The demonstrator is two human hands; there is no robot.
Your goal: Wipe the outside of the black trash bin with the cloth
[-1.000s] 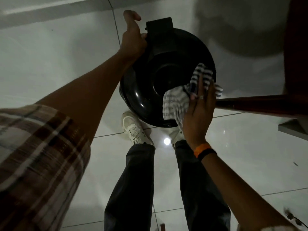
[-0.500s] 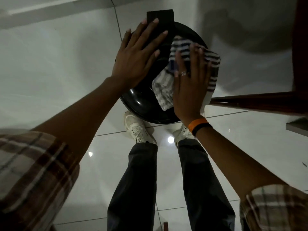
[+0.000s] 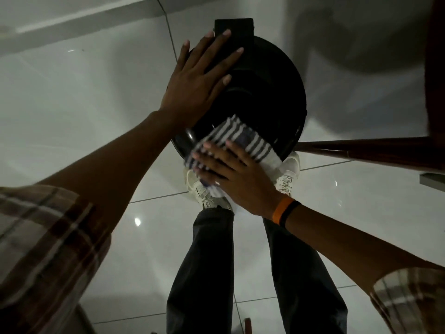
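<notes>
The round black trash bin (image 3: 272,92) stands on the floor just past my feet, seen from above, with its glossy lid and a rectangular hinge tab at the far side. My left hand (image 3: 199,83) lies flat on the lid's left part, fingers spread, holding nothing. My right hand (image 3: 233,174) presses the white and dark striped cloth (image 3: 243,141) against the bin's near rim, palm down with fingers flat on it. Part of the cloth is hidden under the hand.
Glossy pale floor tiles (image 3: 72,116) surround the bin. A dark wooden rail (image 3: 370,150) juts in from the right at the bin's near-right edge, and a dark wooden upright (image 3: 435,68) runs along the right border. My white shoes (image 3: 207,196) stand right against the bin.
My right hand has slid the cloth from the far right part of the lid toward me to the near rim. The left hand stays flat on the lid's left side.
</notes>
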